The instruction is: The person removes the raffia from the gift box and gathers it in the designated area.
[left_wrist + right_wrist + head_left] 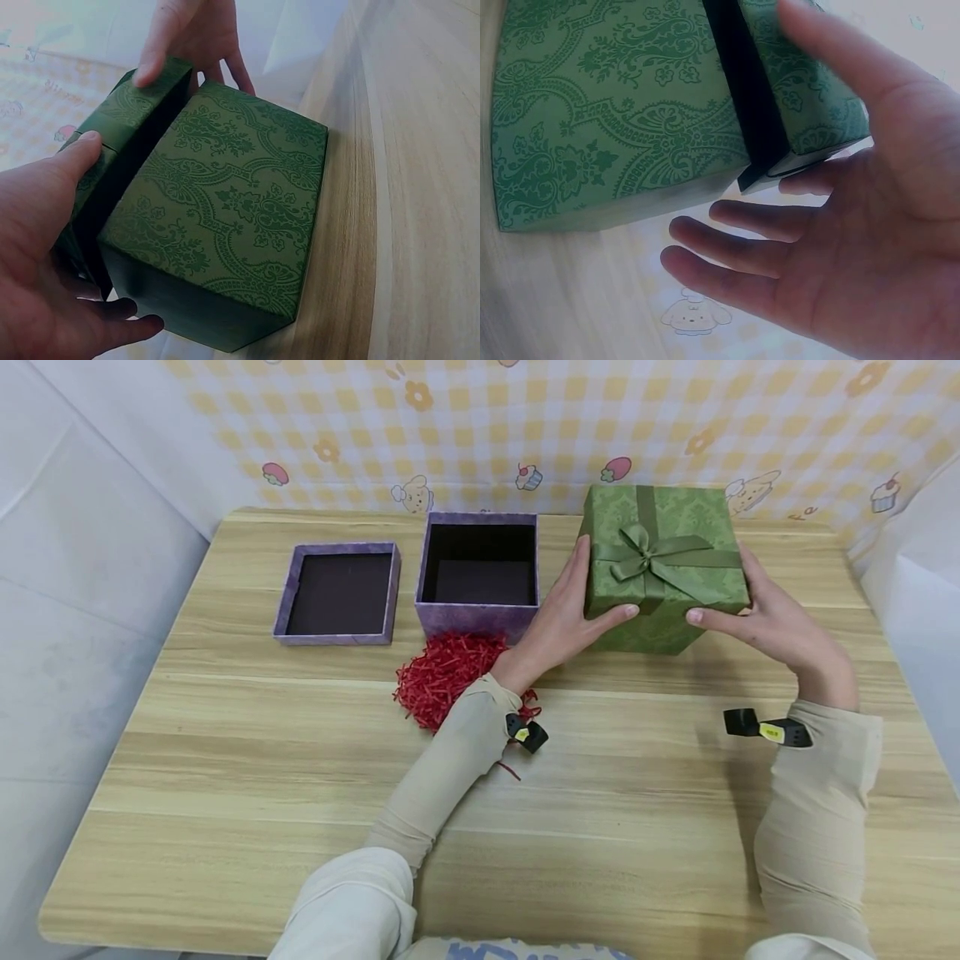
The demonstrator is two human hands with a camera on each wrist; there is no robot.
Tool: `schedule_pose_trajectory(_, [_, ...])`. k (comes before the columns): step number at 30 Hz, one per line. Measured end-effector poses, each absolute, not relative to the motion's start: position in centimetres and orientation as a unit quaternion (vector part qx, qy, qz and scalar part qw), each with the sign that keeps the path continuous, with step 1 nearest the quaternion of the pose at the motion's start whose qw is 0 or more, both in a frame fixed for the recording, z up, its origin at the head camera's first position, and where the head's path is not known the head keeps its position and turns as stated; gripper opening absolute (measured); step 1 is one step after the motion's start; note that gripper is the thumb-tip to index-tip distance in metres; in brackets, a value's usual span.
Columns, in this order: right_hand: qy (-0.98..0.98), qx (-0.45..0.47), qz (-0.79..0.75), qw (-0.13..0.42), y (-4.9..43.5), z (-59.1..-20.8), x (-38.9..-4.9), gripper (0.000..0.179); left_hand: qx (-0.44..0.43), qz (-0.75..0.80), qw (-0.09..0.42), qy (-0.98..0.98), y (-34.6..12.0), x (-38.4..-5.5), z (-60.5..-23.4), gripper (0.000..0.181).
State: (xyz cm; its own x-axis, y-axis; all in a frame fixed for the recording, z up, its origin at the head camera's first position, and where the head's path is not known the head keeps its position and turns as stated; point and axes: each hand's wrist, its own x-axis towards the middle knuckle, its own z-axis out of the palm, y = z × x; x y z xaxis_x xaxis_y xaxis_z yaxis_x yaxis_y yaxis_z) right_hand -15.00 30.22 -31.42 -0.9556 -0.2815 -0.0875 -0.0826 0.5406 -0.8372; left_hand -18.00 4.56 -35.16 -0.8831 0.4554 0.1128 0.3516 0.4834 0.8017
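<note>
Green box (641,635) stands toward the back right of the wide tabletop (247,735), where its base seems to rest on the wood. Its green lid (693,522) sits over the top but not fully seated: from both wrists I see a dark band between lid and body. To its left is the purple box (480,618), uncovered and dark inside, and farther left lies the purple lid (341,597), hollow side up.

Both my hands are on the green lid, parted by about its width. My left hand (561,622) pinches one side, thumb against the front face and fingers around the edge. My right hand (783,627) takes the other side more lightly, thumb in front, a finger under the edge, the rest spread loose and free.

I judge that I am mid-step with this lid, lifting or lowering it; I cannot tell which. Either way, the next move calls for even effort on both sides, so it stays square and doesn't catch on the body.

Red paper shreds (450,672) heap just before the purple box, partly behind my forearm. A ribbon bow (647,558) tops the green lid, and one loose red strand (508,771) lies nearer me.
</note>
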Motion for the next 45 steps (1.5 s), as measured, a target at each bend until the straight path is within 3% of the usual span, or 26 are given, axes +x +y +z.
schedule_pose_trajectory(11, [0.858,-0.085,-0.505,0.035,30.1,-31.0,-14.6,0.062,0.236,0.460,0.046,0.855,4.5,-18.1,-35.0,0.103])
schedule_pose_trajectory(32, [0.835,-0.065,-0.546,-0.013,29.5,-30.2,-14.2,0.060,0.254,0.463,0.020,0.849,4.5,-18.1,-35.0,0.105])
schedule_pose_trajectory(45, [0.791,-0.044,-0.610,-0.024,29.2,-29.8,-14.0,0.071,0.266,0.453,0.006,0.851,4.5,-18.1,-35.0,0.106])
